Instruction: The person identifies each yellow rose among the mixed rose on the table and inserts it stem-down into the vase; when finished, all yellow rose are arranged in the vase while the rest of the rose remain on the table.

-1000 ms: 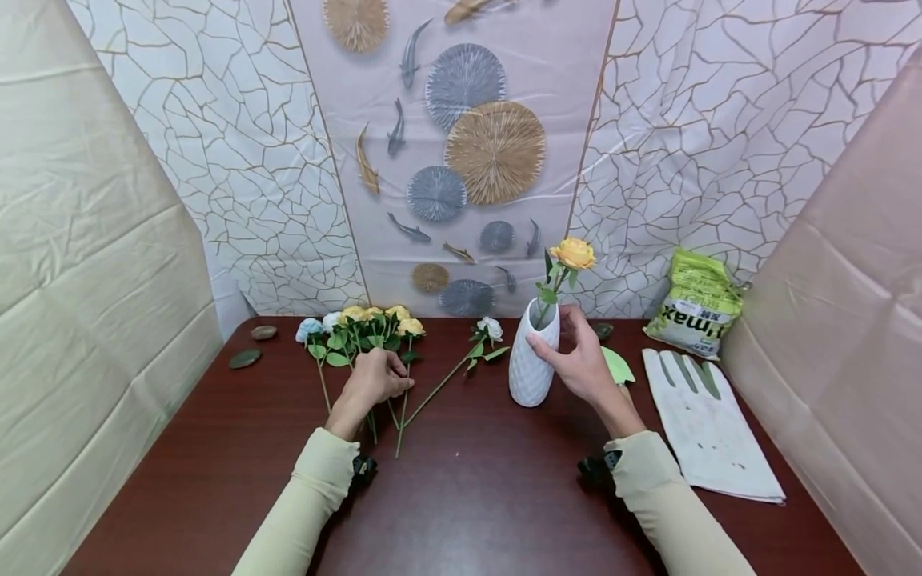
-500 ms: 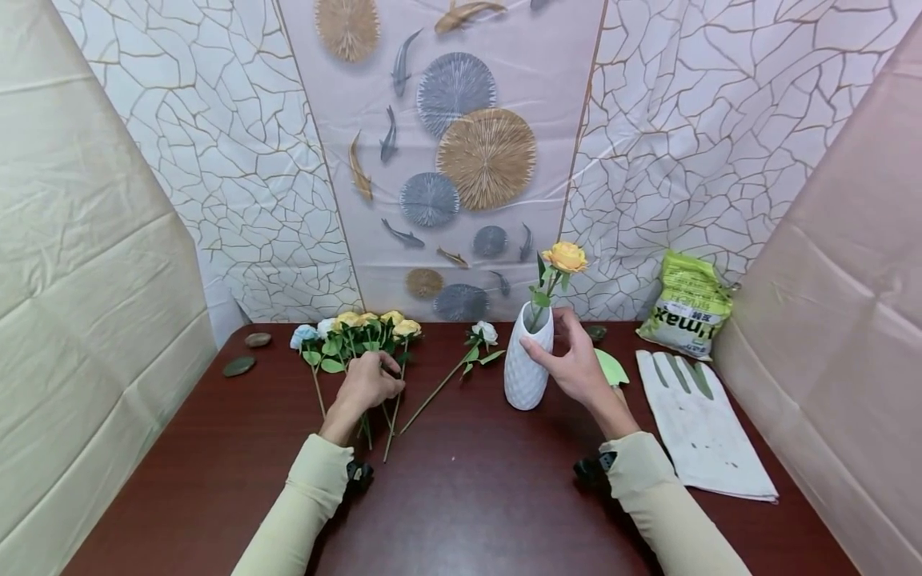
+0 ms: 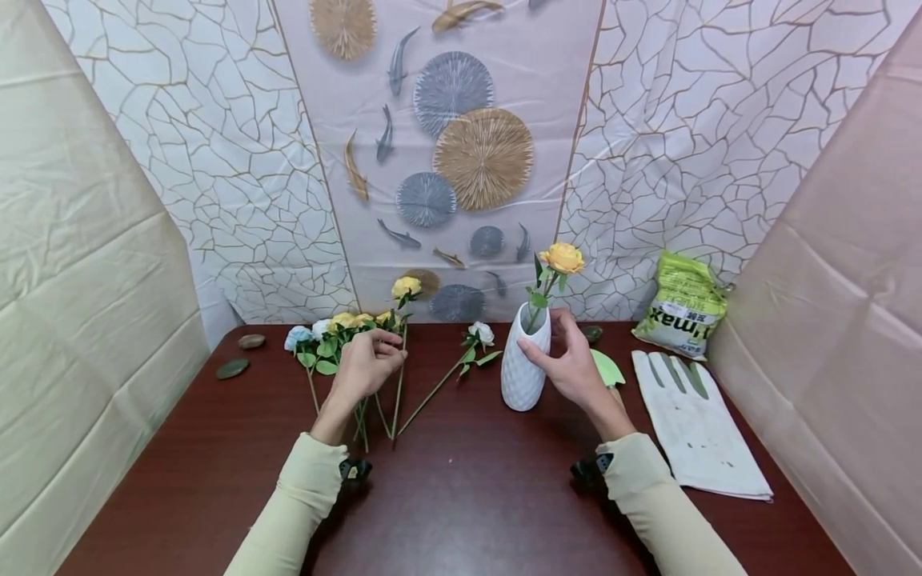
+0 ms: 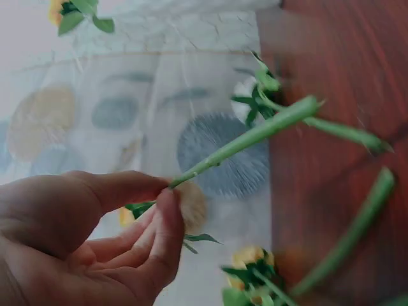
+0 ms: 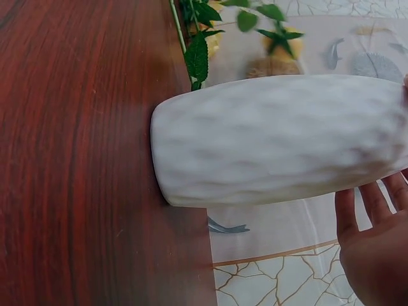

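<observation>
My left hand (image 3: 366, 366) pinches the green stem (image 4: 245, 140) of a yellow rose (image 3: 406, 287) between thumb and fingertips. That rose stands upright, its bloom above the others. Under and beside the hand lie several more flowers, with yellow blooms (image 3: 346, 320) and a pale blue bloom (image 3: 298, 337). A white textured vase (image 3: 523, 372) stands on the table with one yellow rose (image 3: 562, 258) in it. My right hand (image 3: 574, 364) holds the vase near its upper part, thumb in front and fingers around the far side. The right wrist view shows fingers (image 5: 347, 217) against its wall.
A white rose (image 3: 481, 334) lies between the bunch and the vase. At right are a glove (image 3: 702, 428), a green bag (image 3: 680, 304) and a light green piece (image 3: 608, 369) partly behind the right hand. Stones (image 3: 232, 368) lie at far left. A patterned cloth hangs behind.
My left hand has raised one yellow rose from the bunch, its bloom now higher than the rest. The right hand stays on the vase. The head view has shifted slightly.
</observation>
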Demonstrator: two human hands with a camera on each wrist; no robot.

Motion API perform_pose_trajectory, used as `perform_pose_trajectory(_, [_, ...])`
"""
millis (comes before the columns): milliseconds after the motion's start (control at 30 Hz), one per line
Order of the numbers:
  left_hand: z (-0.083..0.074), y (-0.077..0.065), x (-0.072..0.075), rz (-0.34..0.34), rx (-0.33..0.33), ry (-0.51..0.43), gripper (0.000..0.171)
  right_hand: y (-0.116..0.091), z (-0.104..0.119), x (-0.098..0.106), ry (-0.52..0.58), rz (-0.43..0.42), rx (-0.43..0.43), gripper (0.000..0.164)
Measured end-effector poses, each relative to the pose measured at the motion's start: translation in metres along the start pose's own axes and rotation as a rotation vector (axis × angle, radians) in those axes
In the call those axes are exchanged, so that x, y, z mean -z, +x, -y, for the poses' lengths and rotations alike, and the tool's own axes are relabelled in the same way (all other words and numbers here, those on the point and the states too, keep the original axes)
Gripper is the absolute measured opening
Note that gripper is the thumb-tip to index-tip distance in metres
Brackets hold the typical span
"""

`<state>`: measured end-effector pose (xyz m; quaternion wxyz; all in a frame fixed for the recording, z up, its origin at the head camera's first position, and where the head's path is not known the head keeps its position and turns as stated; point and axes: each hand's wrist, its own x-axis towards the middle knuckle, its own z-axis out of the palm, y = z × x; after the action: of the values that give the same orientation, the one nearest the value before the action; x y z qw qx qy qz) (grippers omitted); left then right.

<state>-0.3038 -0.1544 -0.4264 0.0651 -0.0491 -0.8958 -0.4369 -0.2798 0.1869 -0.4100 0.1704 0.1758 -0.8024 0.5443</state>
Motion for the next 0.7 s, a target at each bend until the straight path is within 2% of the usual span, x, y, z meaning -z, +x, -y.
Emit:
perform_pose_trajectory(200, [-0.036,0.006,-0.015,-0.088,-0.143,-0.103,0.023,0.000,0.002,0.000,0.024,0.004,0.020,0.046])
perform_pose_trajectory(500, [-0.102,0.020,-0.037,-0.220,-0.332,-0.397,0.019,-0.001,0.000,0.001,0.012,0.002,-0.008,0.046])
perform_pose_trajectory(700, [-0.156,0.011,-0.033,-0.276,-0.415,-0.661,0.022,-0.001,0.002,0.001,-0.005,0.007,-0.009,0.046])
